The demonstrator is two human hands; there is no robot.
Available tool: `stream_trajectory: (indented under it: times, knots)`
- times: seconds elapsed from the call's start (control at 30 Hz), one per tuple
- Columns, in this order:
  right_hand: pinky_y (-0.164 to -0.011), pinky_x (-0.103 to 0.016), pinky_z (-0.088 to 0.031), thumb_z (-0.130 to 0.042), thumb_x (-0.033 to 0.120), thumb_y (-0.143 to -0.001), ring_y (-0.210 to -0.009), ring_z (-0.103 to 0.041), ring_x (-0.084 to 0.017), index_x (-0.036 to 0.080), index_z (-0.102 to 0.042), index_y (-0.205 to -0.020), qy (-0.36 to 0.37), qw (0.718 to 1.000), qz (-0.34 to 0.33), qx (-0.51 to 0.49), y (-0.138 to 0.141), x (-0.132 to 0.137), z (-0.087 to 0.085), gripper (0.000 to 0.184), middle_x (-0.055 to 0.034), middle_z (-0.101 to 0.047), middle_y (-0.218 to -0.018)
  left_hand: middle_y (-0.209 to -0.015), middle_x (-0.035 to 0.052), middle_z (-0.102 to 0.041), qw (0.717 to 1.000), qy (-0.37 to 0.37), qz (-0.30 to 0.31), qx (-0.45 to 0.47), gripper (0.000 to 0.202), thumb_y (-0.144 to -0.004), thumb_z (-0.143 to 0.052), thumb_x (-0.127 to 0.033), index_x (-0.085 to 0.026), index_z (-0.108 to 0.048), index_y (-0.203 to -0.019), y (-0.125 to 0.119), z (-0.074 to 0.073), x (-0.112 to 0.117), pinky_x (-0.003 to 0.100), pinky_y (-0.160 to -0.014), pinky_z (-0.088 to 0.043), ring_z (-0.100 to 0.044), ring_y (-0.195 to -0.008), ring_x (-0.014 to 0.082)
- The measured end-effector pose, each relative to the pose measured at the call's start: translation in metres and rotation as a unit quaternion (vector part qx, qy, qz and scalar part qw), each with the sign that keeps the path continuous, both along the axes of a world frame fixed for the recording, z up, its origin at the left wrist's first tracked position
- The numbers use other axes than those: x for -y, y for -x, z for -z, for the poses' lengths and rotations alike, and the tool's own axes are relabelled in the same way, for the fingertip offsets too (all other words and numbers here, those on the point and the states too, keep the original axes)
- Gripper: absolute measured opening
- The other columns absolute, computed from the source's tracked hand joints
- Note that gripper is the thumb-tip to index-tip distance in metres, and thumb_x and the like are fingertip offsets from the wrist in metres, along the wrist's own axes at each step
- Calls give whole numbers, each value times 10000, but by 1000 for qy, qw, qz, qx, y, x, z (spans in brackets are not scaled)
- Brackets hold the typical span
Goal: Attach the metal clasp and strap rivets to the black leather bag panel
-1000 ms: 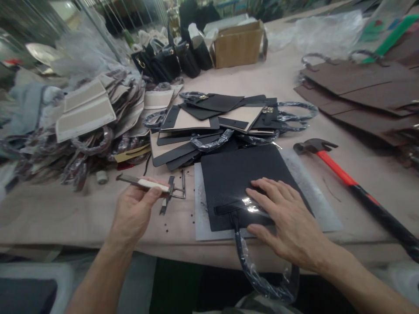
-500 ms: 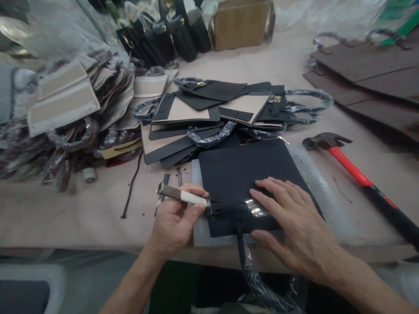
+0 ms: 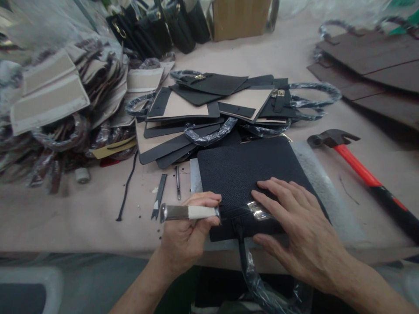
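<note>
Panel (image 3: pixel 242 170) lies lower centre of the frame on a grey mat (image 3: pixel 316 174). Your right hand (image 3: pixel 294 231) rests flat on it, fingers spread, gripping nothing. Your left hand (image 3: pixel 185 235) is clenched round a tool (image 3: pixel 190 212), its tip at the panel's left edge. A hammer (image 3: pixel 360 168) lies right.

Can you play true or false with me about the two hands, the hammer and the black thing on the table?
1. The left hand holds a tool with a white grip. True.
2. The right hand holds the hammer. False: it lies flat on the black leather panel, and no hand touches the hammer.
3. The hammer's handle is blue. False: it is red and black.
4. The black leather panel lies on a grey mat. True.
</note>
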State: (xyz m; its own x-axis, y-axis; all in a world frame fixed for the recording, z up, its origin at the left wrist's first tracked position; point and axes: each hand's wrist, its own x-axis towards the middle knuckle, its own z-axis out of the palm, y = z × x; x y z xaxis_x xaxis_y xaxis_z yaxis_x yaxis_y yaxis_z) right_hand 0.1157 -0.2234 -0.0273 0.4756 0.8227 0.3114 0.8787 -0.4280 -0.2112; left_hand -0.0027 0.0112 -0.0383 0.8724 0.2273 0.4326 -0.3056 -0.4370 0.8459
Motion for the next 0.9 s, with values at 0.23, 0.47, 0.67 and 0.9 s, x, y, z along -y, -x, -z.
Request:
stream_trajectory:
  times: [0.23, 0.47, 0.67, 0.9]
  knots:
    - [-1086, -636, -395, -582, 495, -960, -1352, -471, -403, 162, -521, -1429, 1, 1000, -3, -1, -1, 0, 2, 579, -167, -500, -1486, -1178, 64, -740, 1000, -11, 6, 4, 209, -966, -665, -127, -173, -655, -1169, -4, 0, 6, 290, -1030, -588, -705, -1125, 169]
    - [-1097, -632, -378, -577, 469, -967, -1373, -441, -396, 157, -507, -1433, 2, 1000, -5, -8, 0, 1, 2, 565, -172, -482, -1497, -1212, 73, -704, 999, -7, 33, 20, 228, -971, -626, -76, -161, -631, -1183, 1, 5, 6, 311, -1099, -539, -669, -1188, 178]
    - [-1122, -617, -343, -619, 447, -938, -1389, -421, -390, 160, -504, -1432, -2, 1000, -7, -16, 0, 1, 3, 583, -161, -469, -1509, -1207, 74, -702, 999, 6, 32, 6, 210, -978, -619, -94, -164, -625, -1177, 2, 6, 6, 308, -1069, -548, -679, -1159, 178]
    - [-1116, -624, -332, -622, 409, -933, -1384, -413, -401, 145, -509, -1422, -8, 1000, -11, -23, 1, 3, 2, 567, -170, -470, -1504, -1197, 89, -691, 999, -45, 20, 19, 208, -966, -599, -62, -147, -610, -1156, -1, 3, 12, 308, -1069, -538, -668, -1162, 175]
